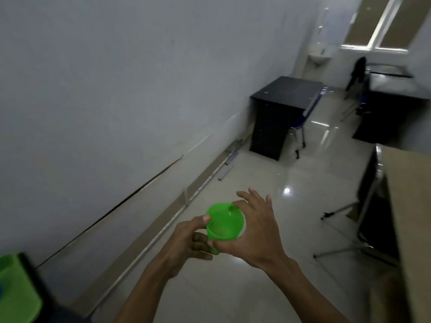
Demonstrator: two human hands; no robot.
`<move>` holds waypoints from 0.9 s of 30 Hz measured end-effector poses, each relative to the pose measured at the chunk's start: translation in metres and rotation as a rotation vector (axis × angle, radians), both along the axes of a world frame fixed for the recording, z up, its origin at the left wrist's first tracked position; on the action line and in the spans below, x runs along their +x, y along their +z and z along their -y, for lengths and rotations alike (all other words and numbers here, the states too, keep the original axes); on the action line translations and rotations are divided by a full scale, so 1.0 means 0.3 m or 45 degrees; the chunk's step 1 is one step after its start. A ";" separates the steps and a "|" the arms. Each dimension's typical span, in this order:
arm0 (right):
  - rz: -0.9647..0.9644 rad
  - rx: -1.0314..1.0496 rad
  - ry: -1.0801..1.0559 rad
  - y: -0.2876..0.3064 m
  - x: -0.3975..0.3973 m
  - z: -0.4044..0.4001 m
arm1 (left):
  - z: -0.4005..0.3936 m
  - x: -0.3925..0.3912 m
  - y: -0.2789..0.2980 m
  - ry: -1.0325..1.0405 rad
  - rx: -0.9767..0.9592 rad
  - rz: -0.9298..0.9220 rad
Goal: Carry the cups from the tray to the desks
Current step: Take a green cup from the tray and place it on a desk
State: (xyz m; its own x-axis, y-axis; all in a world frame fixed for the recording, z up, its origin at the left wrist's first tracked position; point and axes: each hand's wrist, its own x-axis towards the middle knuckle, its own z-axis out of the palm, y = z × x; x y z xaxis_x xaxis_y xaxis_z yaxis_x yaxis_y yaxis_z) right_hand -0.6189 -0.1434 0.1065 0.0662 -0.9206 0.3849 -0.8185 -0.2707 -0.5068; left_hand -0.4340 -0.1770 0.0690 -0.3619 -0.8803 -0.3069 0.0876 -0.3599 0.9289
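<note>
Green cup (225, 224), open mouth up, sits between both hands above the tiled floor (268, 173) at about 6 o'clock. Left hand (189, 241) closes its grip on the near rim, thumb on top; right hand (256, 231) cups the far side, fingers loosely spread. A dark tabletop (289, 92) stands at 1 o'clock; a green shape, possibly the tray (16, 290), sits at 8 o'clock.

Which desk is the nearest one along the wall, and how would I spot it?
Follow the long grey wall on the left down the room. The first piece of furniture standing against it is the black desk, with a blue chair tucked at its right side. Unlike the pale wooden table at the right edge, it is dark all over.
</note>
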 end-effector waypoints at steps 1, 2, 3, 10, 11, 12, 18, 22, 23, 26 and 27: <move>-0.009 0.004 -0.054 -0.002 -0.070 -0.004 | 0.015 -0.074 0.004 -0.054 -0.005 0.009; -0.018 0.010 -0.112 -0.004 -0.135 -0.008 | 0.028 -0.145 0.006 -0.110 -0.009 0.023; -0.022 0.014 -0.165 -0.007 -0.197 -0.014 | 0.043 -0.213 0.007 -0.166 -0.011 0.035; -0.033 0.065 -0.519 -0.028 -0.575 -0.049 | 0.173 -0.660 -0.014 -0.549 -0.017 0.097; -0.036 0.079 -0.565 -0.030 -0.622 -0.050 | 0.194 -0.721 -0.021 -0.596 -0.015 0.100; -0.035 0.084 -0.611 -0.034 -0.670 -0.049 | 0.217 -0.784 -0.026 -0.646 -0.015 0.104; -0.104 0.072 -0.921 -0.045 -0.941 -0.001 | 0.360 -1.147 -0.040 -0.926 -0.011 0.086; -0.106 0.092 -1.133 -0.046 -1.091 0.040 | 0.448 -1.368 -0.027 -1.095 0.021 0.092; -0.095 0.098 -1.188 -0.046 -1.125 0.049 | 0.467 -1.422 -0.025 -1.136 0.024 0.099; -0.048 0.101 -1.324 -0.041 -1.212 0.060 | 0.510 -1.574 -0.022 -1.259 0.036 0.102; -0.042 0.106 -1.368 -0.040 -1.239 0.061 | 0.519 -1.621 -0.022 -1.296 0.040 0.110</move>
State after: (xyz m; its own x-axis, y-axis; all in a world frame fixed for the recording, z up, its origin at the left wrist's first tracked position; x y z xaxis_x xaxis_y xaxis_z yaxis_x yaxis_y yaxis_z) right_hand -0.9906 -0.1616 0.0944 -0.7831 -0.5263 0.3314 -0.6209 0.6319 -0.4639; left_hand -0.9204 -0.3328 0.0623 -0.9090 -0.1586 -0.3853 -0.3404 -0.2504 0.9063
